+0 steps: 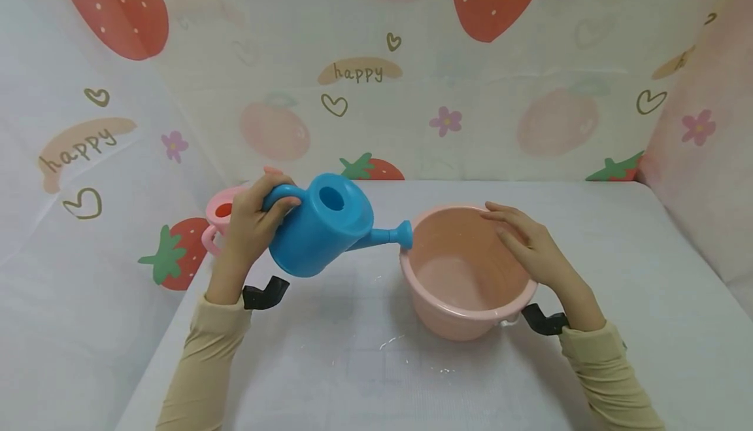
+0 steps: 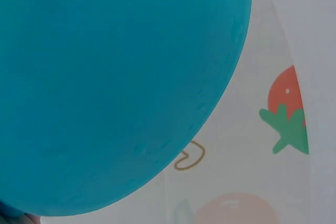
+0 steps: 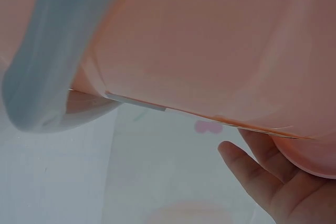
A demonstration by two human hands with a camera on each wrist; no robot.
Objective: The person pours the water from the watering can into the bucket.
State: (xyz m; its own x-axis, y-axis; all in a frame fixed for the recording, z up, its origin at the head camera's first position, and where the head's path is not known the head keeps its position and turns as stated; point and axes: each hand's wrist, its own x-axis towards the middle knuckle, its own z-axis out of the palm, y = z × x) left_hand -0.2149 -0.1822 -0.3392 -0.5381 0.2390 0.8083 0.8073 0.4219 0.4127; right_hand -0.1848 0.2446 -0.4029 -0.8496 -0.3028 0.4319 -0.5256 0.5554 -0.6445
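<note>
My left hand [image 1: 251, 218] grips the handle of a blue watering can [image 1: 320, 235], which it holds up, tipped to the right. The can's sprinkler head overlaps the left rim of a pink bucket [image 1: 453, 307] in the head view. Much of the left wrist view is filled by the can's blue wall [image 2: 115, 87]. On the bucket's right side my right hand [image 1: 532, 244] holds the rim, with digits on both sides of it. The right wrist view shows fingers [image 3: 252, 174] along the bucket's outside, and its pale handle [image 3: 58, 51] hanging near the camera.
A pink watering can [image 1: 220, 208] stands behind my left hand, partly hidden by it. Small water drops [image 1: 391, 341] lie on the white table [image 1: 329, 379] in front of the bucket. A strawberry-print sheet [image 1: 365, 19] hangs behind the table and along its sides.
</note>
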